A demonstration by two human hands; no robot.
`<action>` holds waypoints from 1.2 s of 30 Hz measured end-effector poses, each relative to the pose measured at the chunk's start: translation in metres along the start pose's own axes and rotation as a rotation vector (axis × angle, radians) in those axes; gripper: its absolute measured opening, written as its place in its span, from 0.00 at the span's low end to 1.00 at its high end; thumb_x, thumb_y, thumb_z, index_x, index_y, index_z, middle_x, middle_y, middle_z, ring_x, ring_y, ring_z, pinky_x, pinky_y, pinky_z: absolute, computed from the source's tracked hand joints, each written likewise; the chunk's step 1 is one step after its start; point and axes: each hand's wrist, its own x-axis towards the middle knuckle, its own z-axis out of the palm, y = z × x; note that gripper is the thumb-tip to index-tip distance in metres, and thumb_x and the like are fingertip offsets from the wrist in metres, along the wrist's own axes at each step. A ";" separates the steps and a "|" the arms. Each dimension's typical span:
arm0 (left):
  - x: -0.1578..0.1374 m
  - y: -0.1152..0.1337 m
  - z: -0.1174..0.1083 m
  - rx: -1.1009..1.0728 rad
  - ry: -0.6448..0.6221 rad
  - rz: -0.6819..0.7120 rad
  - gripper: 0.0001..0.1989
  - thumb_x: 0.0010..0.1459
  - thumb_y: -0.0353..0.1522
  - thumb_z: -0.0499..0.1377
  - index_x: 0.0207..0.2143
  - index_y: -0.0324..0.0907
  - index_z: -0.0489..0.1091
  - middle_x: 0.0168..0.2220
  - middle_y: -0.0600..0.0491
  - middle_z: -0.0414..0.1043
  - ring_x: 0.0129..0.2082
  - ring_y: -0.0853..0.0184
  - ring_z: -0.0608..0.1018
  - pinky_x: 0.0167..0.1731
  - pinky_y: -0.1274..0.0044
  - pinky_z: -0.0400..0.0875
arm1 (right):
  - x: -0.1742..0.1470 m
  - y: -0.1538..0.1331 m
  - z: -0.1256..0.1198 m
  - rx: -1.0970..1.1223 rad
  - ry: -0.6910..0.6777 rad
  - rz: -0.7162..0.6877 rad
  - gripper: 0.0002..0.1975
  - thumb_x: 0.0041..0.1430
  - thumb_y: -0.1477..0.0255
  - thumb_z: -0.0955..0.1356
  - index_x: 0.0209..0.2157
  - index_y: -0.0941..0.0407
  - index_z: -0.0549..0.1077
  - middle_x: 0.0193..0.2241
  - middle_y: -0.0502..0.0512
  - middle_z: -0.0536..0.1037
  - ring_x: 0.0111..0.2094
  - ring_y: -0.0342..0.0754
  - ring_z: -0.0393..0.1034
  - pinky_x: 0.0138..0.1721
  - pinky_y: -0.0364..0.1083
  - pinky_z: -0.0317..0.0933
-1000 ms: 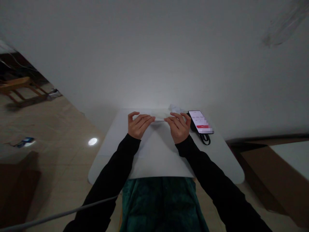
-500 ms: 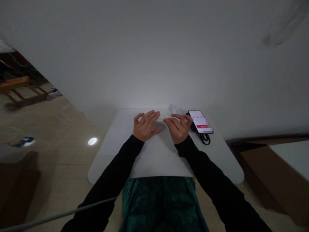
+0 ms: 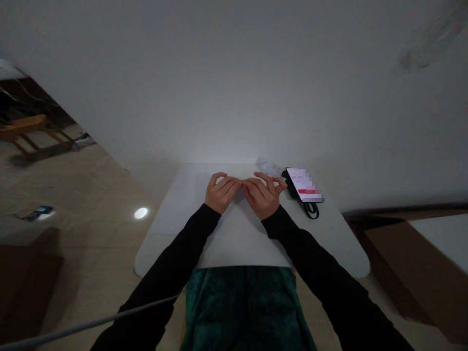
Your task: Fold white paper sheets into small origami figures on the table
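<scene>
My left hand [image 3: 221,193] and my right hand [image 3: 263,196] meet fingertip to fingertip above the white table [image 3: 244,251]. The left thumb and fingers are pressed together in a pinch. On the right, thumb and index finger pinch too, with the outer fingers lifted and bent. Whatever sits between the tips is too small and too covered to name. Under and beside the left hand lies a pale sheet of paper [image 3: 175,209]. Behind the right hand is a crumpled whitish piece [image 3: 268,166], perhaps paper or plastic.
To the right, a lit phone [image 3: 302,183] rests on a black object with a looped strap [image 3: 311,210]. A pale wall [image 3: 234,87] rises behind the table. A cardboard box [image 3: 417,263] stands at right. A grey cable [image 3: 109,319] crosses my left arm.
My hands have come together, closing the gap where a thin pale strip showed between them. The left fingers, spread before, are now pinched.
</scene>
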 end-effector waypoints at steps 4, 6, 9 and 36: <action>-0.003 -0.001 -0.003 -0.050 -0.020 -0.016 0.10 0.63 0.27 0.53 0.43 0.46 0.70 0.40 0.53 0.79 0.45 0.64 0.78 0.51 0.62 0.61 | 0.002 0.005 -0.001 -0.013 0.018 -0.035 0.05 0.58 0.75 0.66 0.30 0.53 0.73 0.29 0.45 0.80 0.44 0.48 0.73 0.49 0.53 0.41; -0.005 -0.003 -0.004 -0.074 -0.027 -0.033 0.11 0.62 0.27 0.53 0.44 0.48 0.70 0.41 0.54 0.79 0.46 0.63 0.78 0.52 0.61 0.59 | 0.003 0.008 -0.002 -0.042 -0.001 -0.032 0.07 0.58 0.75 0.66 0.28 0.53 0.73 0.27 0.44 0.79 0.44 0.48 0.72 0.48 0.53 0.40; -0.007 -0.009 -0.005 -0.111 -0.026 -0.057 0.12 0.62 0.27 0.55 0.45 0.49 0.70 0.42 0.55 0.79 0.46 0.63 0.78 0.53 0.61 0.58 | 0.005 0.011 -0.002 -0.084 -0.025 -0.011 0.07 0.55 0.76 0.66 0.25 0.53 0.72 0.25 0.44 0.78 0.43 0.48 0.72 0.48 0.53 0.40; -0.012 -0.040 -0.008 -0.123 -0.025 -0.087 0.07 0.62 0.30 0.56 0.39 0.50 0.73 0.39 0.56 0.79 0.39 0.68 0.80 0.44 0.67 0.64 | 0.009 0.053 -0.015 -0.149 0.157 0.362 0.03 0.49 0.77 0.64 0.26 0.54 0.68 0.24 0.49 0.74 0.34 0.51 0.67 0.44 0.53 0.48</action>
